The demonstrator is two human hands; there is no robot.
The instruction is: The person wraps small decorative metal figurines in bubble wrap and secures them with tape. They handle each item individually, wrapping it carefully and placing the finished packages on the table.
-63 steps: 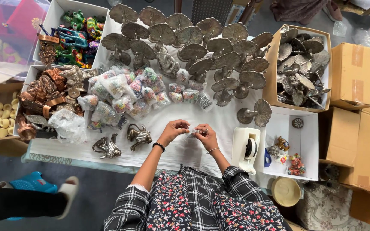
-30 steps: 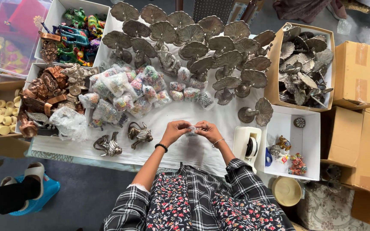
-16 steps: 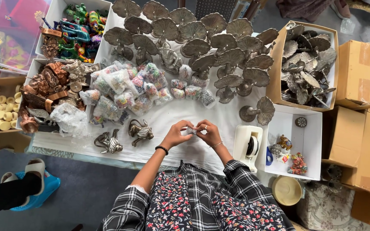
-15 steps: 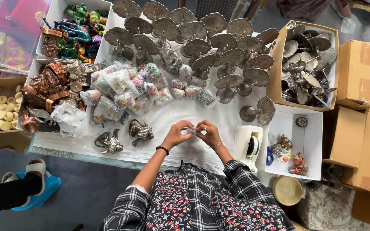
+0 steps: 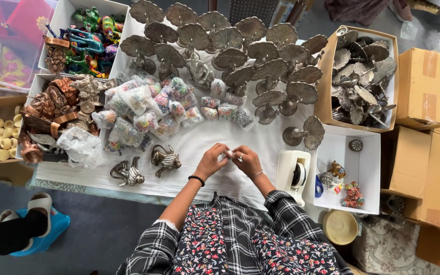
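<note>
White item: a small pale piece is pinched between the fingertips of both hands, over the white cloth at the table's near edge; its kind is too small to tell.
Left hand: closed on the piece from its left side, a black bead bracelet worn at the wrist.
Right hand: closed on the same piece from its right side, a ring seen on one finger.
Relation: the piece lies level between the two grips, both hands equally near; its long axis cannot be told.
Tape dispenser: just right of the right hand.
White tray: a few small coloured figures held at its near end.
Cardboard box: filled with grey metal leaf pieces.
Left trays: copper figures and painted figures held.
Cloth: bagged trinkets, metal leaf stands, two metal animals.
</note>
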